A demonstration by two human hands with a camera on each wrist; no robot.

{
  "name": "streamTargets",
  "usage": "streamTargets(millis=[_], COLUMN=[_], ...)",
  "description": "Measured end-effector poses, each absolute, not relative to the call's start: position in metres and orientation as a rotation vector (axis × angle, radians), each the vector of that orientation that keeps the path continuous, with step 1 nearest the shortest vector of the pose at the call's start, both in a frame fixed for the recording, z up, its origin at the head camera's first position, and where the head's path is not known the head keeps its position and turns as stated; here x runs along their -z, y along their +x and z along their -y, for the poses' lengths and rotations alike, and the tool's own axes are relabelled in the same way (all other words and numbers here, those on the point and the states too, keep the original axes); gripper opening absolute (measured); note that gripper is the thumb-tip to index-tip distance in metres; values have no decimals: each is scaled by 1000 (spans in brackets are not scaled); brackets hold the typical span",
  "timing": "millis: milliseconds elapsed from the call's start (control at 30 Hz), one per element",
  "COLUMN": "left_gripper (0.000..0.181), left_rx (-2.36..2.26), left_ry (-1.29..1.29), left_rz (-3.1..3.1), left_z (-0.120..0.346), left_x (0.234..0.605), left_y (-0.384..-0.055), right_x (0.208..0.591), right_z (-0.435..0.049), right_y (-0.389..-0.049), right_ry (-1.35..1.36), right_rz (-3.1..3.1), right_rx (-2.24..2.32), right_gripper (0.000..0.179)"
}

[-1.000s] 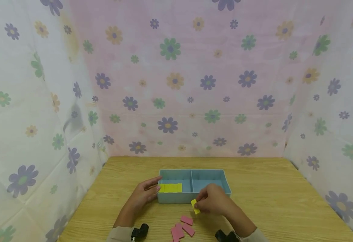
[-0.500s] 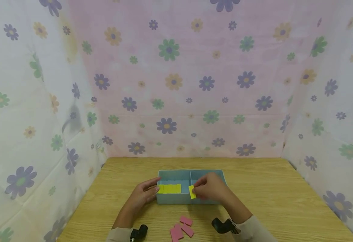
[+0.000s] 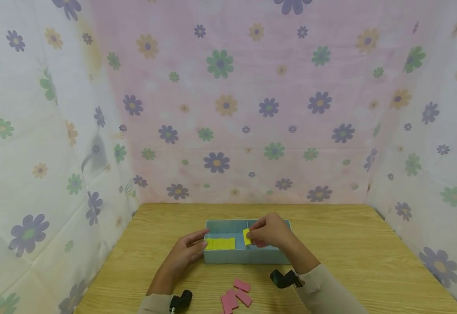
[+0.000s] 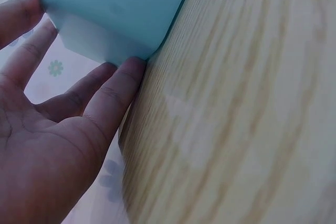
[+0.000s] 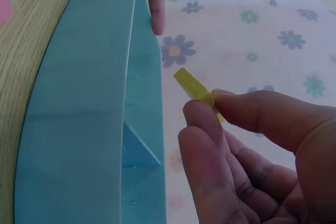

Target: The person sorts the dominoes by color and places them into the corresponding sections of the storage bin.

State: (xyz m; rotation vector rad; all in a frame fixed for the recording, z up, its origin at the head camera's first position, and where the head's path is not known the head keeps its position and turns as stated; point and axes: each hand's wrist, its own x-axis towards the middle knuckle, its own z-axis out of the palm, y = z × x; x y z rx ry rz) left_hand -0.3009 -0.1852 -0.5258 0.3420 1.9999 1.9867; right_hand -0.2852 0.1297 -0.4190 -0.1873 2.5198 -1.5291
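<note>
A pale blue divided box [image 3: 232, 257] stands on the table. My left hand [image 3: 185, 253] touches its left end; in the left wrist view, extended, spread fingers [image 4: 113, 95] lie against the end wall. My right hand [image 3: 273, 231] pinches a small yellow rectangular block [image 5: 190, 83] between thumb and fingers. The block is held over the box by the divider [image 5: 137, 148], above the rim in the right wrist view. A row of several yellow blocks [image 3: 220, 244] lies along the front of the left compartment. The hand hides part of the right compartment.
Several pink rectangular blocks [image 3: 232, 300] lie loosely on the wooden table [image 3: 154, 226] in front of the box. Flower-patterned cloth [image 3: 244, 144] surrounds the table at the back and sides. A black wrist camera [image 3: 282, 279] sits on the right forearm.
My right hand has carried the yellow block up and away from in front of the box to above its divider. My left hand has stayed at the left end.
</note>
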Motion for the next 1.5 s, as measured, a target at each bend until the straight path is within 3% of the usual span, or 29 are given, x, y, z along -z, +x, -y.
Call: streamTargets(millis=[1500], left_gripper=[55], left_rx=[-2010], left_ry=[327], left_rz=[-1973], left_z=[184], left_x=[525], left_y=[-302], right_x=[421], right_z=[-104], right_y=[-319], right_ry=[-54], right_rz=[-2558], right_rx=[1430], right_gripper=[10])
